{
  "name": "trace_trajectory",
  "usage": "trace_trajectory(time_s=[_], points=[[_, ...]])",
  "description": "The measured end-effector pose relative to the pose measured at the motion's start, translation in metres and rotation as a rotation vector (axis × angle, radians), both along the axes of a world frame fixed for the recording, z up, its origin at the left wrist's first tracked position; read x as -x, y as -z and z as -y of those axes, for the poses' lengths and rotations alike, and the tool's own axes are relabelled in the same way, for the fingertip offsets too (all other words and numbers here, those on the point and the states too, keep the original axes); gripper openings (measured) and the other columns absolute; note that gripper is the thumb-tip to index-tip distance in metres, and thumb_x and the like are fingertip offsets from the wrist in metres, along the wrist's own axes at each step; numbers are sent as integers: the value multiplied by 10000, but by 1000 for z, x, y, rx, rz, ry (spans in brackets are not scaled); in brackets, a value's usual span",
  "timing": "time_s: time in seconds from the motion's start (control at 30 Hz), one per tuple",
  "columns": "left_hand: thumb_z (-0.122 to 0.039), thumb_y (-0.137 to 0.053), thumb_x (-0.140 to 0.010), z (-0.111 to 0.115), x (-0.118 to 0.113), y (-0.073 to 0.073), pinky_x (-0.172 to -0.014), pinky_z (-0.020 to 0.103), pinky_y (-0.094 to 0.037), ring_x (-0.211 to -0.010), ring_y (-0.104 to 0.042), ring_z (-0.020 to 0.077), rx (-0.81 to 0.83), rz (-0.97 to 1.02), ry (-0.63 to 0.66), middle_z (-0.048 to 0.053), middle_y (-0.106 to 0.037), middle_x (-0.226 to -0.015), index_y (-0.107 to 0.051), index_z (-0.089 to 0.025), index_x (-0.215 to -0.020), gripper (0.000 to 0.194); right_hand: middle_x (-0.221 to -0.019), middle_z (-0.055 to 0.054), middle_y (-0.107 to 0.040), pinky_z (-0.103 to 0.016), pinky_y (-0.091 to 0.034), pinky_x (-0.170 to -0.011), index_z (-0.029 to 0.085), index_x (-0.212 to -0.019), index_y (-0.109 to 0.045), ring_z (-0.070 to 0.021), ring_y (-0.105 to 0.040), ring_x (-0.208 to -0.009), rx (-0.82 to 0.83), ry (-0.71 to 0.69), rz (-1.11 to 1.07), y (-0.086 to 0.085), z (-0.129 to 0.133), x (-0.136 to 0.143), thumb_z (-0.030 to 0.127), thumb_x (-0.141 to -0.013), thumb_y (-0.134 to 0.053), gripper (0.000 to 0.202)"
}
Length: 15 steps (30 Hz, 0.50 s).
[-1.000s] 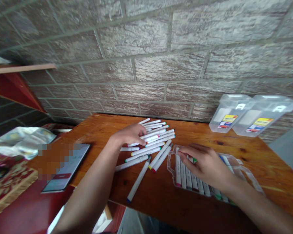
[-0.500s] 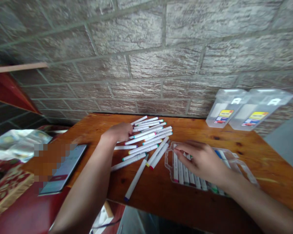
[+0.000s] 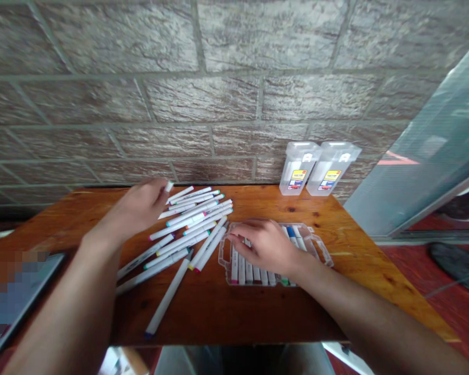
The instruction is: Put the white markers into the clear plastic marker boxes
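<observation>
My left hand (image 3: 143,205) is raised at the back left of a loose pile of white markers (image 3: 195,219). Its fingers are closed around a marker (image 3: 169,186), of which only a short pale end shows. My right hand (image 3: 268,245) lies over a clear plastic case (image 3: 222,255), thumb and forefinger a little apart near the case's left side. Several white markers (image 3: 254,273) stand side by side inside, and a blue-banded one (image 3: 291,233) shows beyond the hand. The palm hides the middle of the case. One marker (image 3: 168,297) lies apart, nearer the front edge.
Two clear plastic boxes (image 3: 295,174) with yellow labels stand against the brick wall (image 3: 234,99). A tablet or phone (image 3: 27,302), partly blurred out, lies at the left of the wooden table (image 3: 258,317). Dark footwear (image 3: 457,265) is on the red floor at right.
My left hand has lifted away from the pile toward the back left with a marker in it. My right hand stays over the case. The view has turned to the right.
</observation>
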<state>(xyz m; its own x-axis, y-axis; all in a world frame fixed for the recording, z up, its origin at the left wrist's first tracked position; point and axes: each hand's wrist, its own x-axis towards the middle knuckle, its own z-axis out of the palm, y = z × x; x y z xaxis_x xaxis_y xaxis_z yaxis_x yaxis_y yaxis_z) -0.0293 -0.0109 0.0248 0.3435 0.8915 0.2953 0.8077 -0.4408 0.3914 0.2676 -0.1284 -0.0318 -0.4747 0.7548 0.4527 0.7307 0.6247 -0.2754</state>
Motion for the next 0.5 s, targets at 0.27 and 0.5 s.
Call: trace_trajectory(time_s=[0.27,0.5], points=[[-433,-883,-785,28,-95,-1,-846,324,-615,-905,-750,196,406,1067,353,62,-781,-1010,-697,-153,-1068,439,-911,-57,-776,-302,-503,-703,192,-1173,-697,-186,-706,-764,204,125,-484,-17,-5,-4,454,-1075,-517,333],[-337,-937,-760,37,-135,28,-922,349,-635,-935,-774,180,620,1330,484,55,-797,-1007,-700,-160,-1071,429,-661,16,-582,-276,-391,-594,175,-894,-697,-139,-540,-616,271,143,-544,-23,-11,-22,506,-1095,-451,458]])
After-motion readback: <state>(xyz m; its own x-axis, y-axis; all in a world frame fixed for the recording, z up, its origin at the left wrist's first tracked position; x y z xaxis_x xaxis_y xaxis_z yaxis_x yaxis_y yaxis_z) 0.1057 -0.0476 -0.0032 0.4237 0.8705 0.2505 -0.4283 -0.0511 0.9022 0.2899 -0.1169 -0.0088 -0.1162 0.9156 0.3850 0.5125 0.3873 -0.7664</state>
